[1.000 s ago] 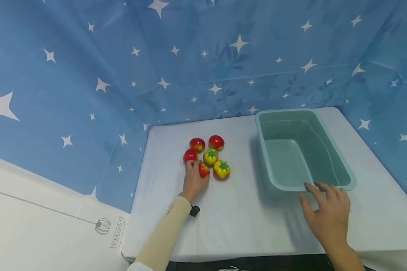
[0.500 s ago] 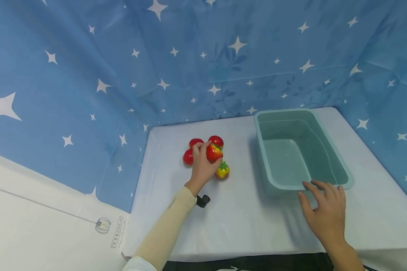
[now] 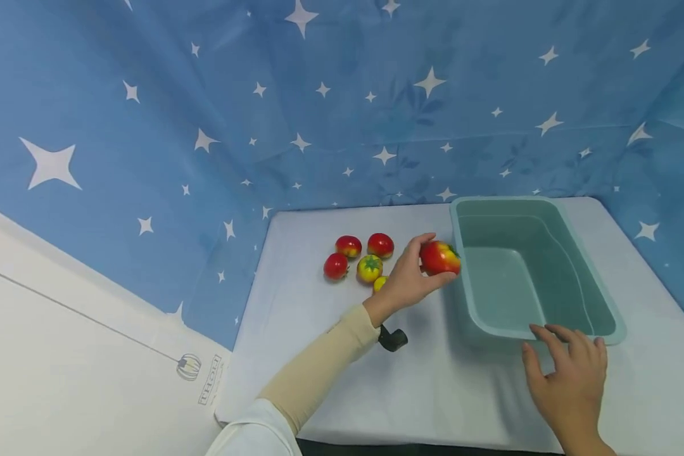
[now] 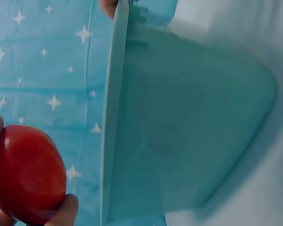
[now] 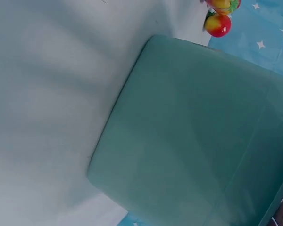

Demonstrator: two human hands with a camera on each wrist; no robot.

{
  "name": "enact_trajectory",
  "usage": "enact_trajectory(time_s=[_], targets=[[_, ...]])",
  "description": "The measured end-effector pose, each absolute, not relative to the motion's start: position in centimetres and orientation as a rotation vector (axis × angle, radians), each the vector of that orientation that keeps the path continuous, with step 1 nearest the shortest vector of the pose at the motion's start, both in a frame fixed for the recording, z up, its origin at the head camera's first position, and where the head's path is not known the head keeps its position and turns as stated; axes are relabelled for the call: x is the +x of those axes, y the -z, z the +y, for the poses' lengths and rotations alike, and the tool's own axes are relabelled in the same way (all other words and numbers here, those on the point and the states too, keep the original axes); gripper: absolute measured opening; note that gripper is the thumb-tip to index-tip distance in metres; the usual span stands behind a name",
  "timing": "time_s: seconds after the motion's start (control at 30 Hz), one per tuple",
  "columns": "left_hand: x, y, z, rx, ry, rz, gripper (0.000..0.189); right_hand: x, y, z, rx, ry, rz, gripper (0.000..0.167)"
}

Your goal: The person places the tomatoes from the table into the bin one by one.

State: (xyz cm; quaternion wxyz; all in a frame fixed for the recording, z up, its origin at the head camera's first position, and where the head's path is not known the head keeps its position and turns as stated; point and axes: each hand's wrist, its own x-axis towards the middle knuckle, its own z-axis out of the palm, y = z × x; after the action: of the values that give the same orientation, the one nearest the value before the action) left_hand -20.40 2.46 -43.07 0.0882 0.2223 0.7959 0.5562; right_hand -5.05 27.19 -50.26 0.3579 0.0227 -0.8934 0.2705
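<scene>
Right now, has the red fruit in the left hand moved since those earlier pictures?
Yes: in the head view, the red fruit in the left hand has moved rightward, toward the green tub, and now appears close to it.

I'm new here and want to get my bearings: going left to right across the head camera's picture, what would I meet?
Lamp drawing → leftmost red fruit → fully visible yellow fruit with a green top → red-and-yellow fruit held in the left hand → blue-green bin.
</scene>
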Motion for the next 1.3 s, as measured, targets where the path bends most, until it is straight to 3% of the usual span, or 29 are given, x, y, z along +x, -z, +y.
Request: enact_trajectory(time_s=[0.37, 1.3], targets=[[-18.7, 44.0, 9.3, 0.809, -1.628, 2.208, 0.076, -5.4, 51.0, 27.0, 0.027, -0.653, -2.291, 0.037], [-18.6, 44.3, 10.9, 0.977, -1.398, 2.323, 0.084, -5.2, 50.8, 26.9, -0.016, -0.610, -2.310, 0.037]])
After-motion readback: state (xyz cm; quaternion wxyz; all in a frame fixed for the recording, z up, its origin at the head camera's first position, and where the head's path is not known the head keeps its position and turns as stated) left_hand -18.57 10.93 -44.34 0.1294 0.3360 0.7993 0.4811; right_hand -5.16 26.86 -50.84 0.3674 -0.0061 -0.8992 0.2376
